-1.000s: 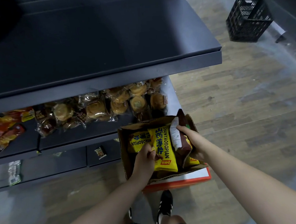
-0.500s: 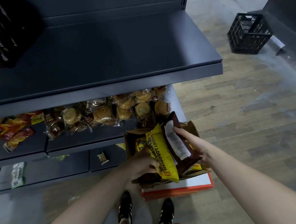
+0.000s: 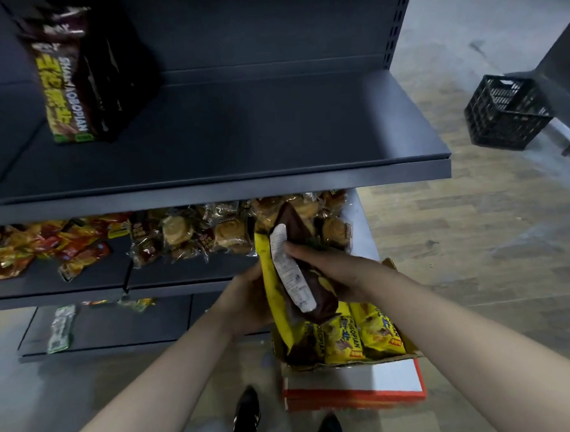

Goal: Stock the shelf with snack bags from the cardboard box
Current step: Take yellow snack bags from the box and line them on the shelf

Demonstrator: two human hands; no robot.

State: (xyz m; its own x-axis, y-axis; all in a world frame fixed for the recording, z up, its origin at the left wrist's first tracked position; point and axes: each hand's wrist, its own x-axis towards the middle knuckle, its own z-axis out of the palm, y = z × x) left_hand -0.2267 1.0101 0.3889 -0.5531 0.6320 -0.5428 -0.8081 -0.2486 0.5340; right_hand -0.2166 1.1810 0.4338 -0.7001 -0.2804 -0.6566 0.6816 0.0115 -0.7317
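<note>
we hold two snack bags upright and pressed together, above the box (image 3: pixel 396 358) and in front of the middle shelf (image 3: pixel 181 287). the left hand (image 3: pixel 245 303) grips the yellow bag (image 3: pixel 272 292) from its left side; only the bag's edge faces the camera. the right hand (image 3: pixel 332 269) clasps the brown bag (image 3: pixel 298 245) from the right, thumb across its face beside a white label (image 3: pixel 291 271). the two bags touch along their length, the yellow one on the left.

the box sits low at the right, resting on a flat white and red carton (image 3: pixel 352 387) on the floor. more yellow bags (image 3: pixel 359 334) stand in it, side by side, faces toward us.

the upper shelf (image 3: pixel 240 142) is dark grey. a row of dark bags (image 3: pixel 81 78) with yellow lettering stands at its left end; the remaining surface to the right is bare metal.

the middle shelf carries red and yellow packets (image 3: pixel 47 248) at the left and clear-wrapped round cakes (image 3: pixel 212 233) at the right. the held bags overlap the cakes in this view, but we cannot tell whether they touch.

the bottom shelf (image 3: pixel 117 327) holds a green and white packet (image 3: pixel 60 328) near its left end.

a black crate (image 3: pixel 506 111) stands on the floor well to the right. two black shoes (image 3: pixel 246 412) show at the lower edge.
</note>
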